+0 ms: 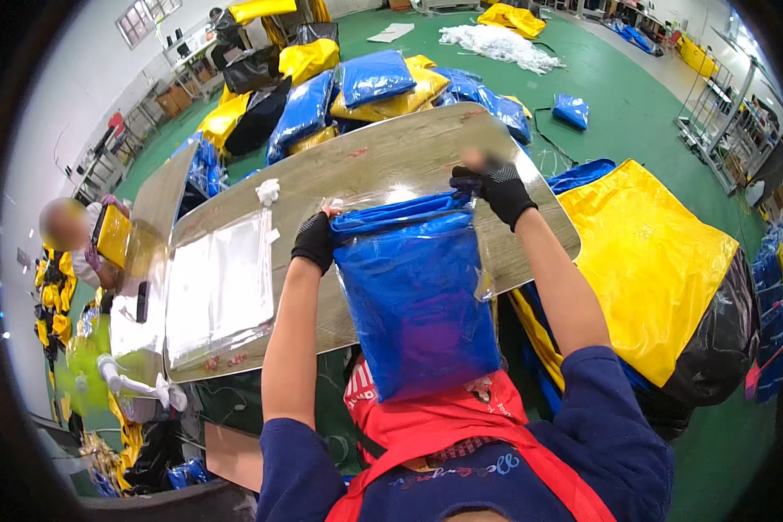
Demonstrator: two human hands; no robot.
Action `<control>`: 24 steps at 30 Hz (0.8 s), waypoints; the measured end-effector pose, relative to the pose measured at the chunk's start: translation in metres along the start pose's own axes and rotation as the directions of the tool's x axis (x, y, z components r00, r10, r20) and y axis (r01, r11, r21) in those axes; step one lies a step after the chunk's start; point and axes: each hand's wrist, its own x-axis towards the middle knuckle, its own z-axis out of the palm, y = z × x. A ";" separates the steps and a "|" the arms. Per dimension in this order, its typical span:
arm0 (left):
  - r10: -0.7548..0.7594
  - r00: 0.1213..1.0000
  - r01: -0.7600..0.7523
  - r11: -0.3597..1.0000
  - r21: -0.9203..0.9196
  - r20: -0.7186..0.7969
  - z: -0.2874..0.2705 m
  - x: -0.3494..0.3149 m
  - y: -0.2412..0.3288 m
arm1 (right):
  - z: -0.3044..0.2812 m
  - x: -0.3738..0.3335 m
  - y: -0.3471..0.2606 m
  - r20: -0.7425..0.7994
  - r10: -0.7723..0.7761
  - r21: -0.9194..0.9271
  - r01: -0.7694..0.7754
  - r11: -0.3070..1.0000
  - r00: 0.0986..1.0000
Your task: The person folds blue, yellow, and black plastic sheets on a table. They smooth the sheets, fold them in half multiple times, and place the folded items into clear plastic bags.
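Observation:
A folded blue sheet of shiny material (418,296) sits inside a clear plastic bag (485,284). The bag hangs from the table's near edge over my red apron (487,400). My left hand (315,240), in a black fingerless glove, is closed on the bag's upper left corner. At the upper right corner, my right hand (500,187) wears a matching glove and grips the bag's edge. Its fingertips are partly blurred. The blue material bunches in folds along the bag's top, between both hands.
A stack of clear bags (222,287) lies on the wooden table (383,148), left of me. Packed blue bundles (374,78) are piled beyond it. Yellow sheeting (644,261) is heaped at right. Another person (104,235) stands at the far left, holding a yellow package.

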 end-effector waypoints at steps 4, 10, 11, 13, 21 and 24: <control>-0.284 0.957 0.279 0.832 -0.479 0.064 0.022 0.003 -0.014 | -0.029 0.008 0.060 -0.072 0.414 -0.118 -0.420 0.900 0.908; -0.152 0.988 0.152 0.988 -0.007 -0.040 0.007 -0.009 -0.065 | 0.012 0.005 0.121 -0.202 -0.137 -0.748 -0.063 0.660 0.970; -0.174 0.985 0.174 0.985 -0.004 -0.005 0.009 -0.010 -0.072 | 0.015 -0.002 0.117 -0.203 -0.218 -0.800 -0.033 0.599 0.955; -0.096 0.992 0.103 0.991 0.089 -0.081 0.011 -0.013 -0.083 | 0.005 0.004 0.132 -0.226 -0.147 -0.779 -0.088 0.621 0.963; 0.688 0.726 -0.338 0.373 0.864 -0.013 0.063 -0.030 -0.025 | -0.029 -0.005 0.075 -0.150 0.521 0.142 -0.503 0.852 0.840; 0.482 0.812 -0.530 0.375 0.761 0.328 0.112 -0.032 0.002 | -0.032 -0.012 0.084 -0.178 0.432 -0.070 -0.449 0.891 0.884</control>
